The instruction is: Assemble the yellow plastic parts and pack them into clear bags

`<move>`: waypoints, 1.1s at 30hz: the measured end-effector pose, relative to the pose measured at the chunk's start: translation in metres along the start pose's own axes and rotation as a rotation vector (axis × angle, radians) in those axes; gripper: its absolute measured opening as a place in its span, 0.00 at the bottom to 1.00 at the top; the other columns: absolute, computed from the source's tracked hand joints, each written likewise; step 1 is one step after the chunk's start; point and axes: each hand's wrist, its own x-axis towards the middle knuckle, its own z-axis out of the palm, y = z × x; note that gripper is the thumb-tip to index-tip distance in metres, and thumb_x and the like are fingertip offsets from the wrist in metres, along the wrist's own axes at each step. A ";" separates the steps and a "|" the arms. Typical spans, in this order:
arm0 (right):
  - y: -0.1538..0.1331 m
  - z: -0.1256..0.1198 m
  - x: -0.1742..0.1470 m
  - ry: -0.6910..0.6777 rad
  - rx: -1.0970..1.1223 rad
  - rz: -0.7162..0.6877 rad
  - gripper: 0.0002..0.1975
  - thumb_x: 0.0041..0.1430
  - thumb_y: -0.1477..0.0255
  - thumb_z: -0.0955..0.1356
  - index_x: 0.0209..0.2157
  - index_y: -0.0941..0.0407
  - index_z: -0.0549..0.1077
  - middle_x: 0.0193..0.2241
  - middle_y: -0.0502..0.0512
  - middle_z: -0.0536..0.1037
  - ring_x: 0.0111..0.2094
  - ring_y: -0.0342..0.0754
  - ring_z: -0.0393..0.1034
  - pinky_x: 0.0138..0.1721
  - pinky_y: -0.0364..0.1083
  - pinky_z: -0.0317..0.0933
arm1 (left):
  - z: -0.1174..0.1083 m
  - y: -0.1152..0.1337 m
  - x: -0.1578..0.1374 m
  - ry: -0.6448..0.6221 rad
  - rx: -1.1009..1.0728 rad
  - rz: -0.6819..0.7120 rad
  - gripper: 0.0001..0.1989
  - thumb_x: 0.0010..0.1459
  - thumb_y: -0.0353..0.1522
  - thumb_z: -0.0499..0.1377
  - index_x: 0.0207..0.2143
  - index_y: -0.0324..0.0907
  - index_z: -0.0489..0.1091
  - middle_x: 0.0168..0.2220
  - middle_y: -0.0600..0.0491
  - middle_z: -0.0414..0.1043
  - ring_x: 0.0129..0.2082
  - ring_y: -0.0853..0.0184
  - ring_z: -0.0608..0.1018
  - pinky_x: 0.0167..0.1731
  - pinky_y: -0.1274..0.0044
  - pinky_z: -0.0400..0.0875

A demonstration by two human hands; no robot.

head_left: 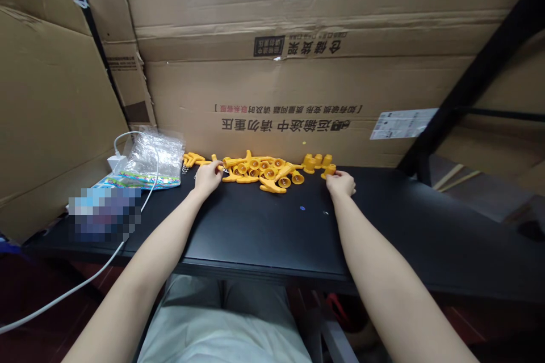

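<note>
My right hand [342, 184] pinches a small yellow bell-shaped plastic piece [329, 170] that stands upright on the black table. Several matching yellow bell-shaped pieces [309, 164] stand just behind it. My left hand [208, 177] is closed at the left edge of a pile of yellow plastic parts [254, 171]. Its fingertips meet beside yellow plastic, but what they hold is mostly hidden. In the pile, several bell-shaped parts lie with their open ends facing me, among branched handle-like pieces [273, 186]. More yellow branched pieces [195, 159] lie left of my left hand, beside small metal bits [185, 169].
A cardboard sheet [264, 85] stands upright along the back of the black table [255, 232]. At the left lie a clear plastic bag [155, 156], a blurred-out object [104, 214] and a white cable [91, 278]. A black metal post [464, 85] slants up at the right.
</note>
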 end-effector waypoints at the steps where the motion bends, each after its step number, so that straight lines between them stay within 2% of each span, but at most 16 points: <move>1: 0.000 0.002 0.001 -0.011 -0.031 -0.008 0.14 0.46 0.73 0.66 0.38 0.54 0.75 0.39 0.59 0.78 0.45 0.57 0.69 0.49 0.55 0.58 | 0.000 0.001 0.000 -0.001 0.001 0.005 0.16 0.54 0.27 0.54 0.44 0.43 0.74 0.33 0.50 0.78 0.35 0.65 0.78 0.39 0.76 0.69; 8: 0.001 0.005 0.002 -0.105 -0.238 -0.117 0.16 0.48 0.71 0.66 0.41 0.55 0.77 0.48 0.62 0.74 0.53 0.60 0.61 0.51 0.58 0.55 | 0.000 0.001 0.000 -0.003 0.009 0.013 0.16 0.54 0.27 0.54 0.44 0.42 0.74 0.33 0.50 0.78 0.35 0.64 0.78 0.38 0.76 0.69; 13: 0.000 0.008 0.002 -0.292 -0.341 -0.193 0.19 0.51 0.71 0.65 0.46 0.52 0.75 0.49 0.60 0.74 0.55 0.59 0.61 0.56 0.62 0.47 | 0.001 -0.001 0.000 0.011 -0.026 -0.002 0.15 0.54 0.27 0.54 0.43 0.44 0.74 0.32 0.51 0.77 0.33 0.65 0.77 0.36 0.77 0.68; 16: 0.001 0.010 0.002 -0.332 -0.372 -0.251 0.20 0.53 0.69 0.64 0.48 0.50 0.74 0.52 0.58 0.72 0.56 0.59 0.60 0.57 0.66 0.42 | 0.001 -0.001 0.000 0.022 -0.053 -0.030 0.14 0.53 0.26 0.54 0.41 0.45 0.73 0.31 0.52 0.77 0.33 0.66 0.77 0.35 0.77 0.68; 19: 0.002 0.012 0.000 -0.336 -0.374 -0.307 0.18 0.55 0.68 0.63 0.47 0.47 0.74 0.54 0.55 0.70 0.56 0.60 0.60 0.56 0.70 0.43 | 0.003 -0.004 0.000 0.039 -0.096 -0.064 0.15 0.53 0.25 0.54 0.43 0.45 0.71 0.32 0.53 0.76 0.33 0.66 0.77 0.35 0.76 0.68; 24: 0.000 0.011 -0.004 -0.373 -0.426 -0.353 0.20 0.57 0.69 0.61 0.51 0.48 0.72 0.60 0.55 0.63 0.59 0.62 0.55 0.55 0.72 0.43 | 0.010 -0.013 0.006 0.090 -0.266 -0.084 0.20 0.54 0.23 0.50 0.50 0.43 0.66 0.40 0.51 0.74 0.37 0.66 0.77 0.42 0.74 0.69; 27: -0.002 0.009 -0.006 -0.390 -0.452 -0.356 0.21 0.58 0.69 0.60 0.53 0.48 0.70 0.61 0.55 0.60 0.60 0.62 0.53 0.56 0.73 0.42 | 0.014 -0.020 0.010 0.160 -0.342 -0.149 0.23 0.54 0.23 0.48 0.53 0.41 0.62 0.47 0.47 0.70 0.43 0.65 0.75 0.47 0.71 0.68; 33: -0.004 0.008 -0.010 -0.393 -0.463 -0.374 0.21 0.58 0.69 0.59 0.52 0.50 0.70 0.61 0.56 0.61 0.60 0.62 0.54 0.57 0.72 0.41 | 0.020 -0.043 0.013 0.294 -0.285 -0.188 0.26 0.54 0.23 0.51 0.56 0.40 0.59 0.52 0.43 0.64 0.54 0.61 0.68 0.55 0.67 0.63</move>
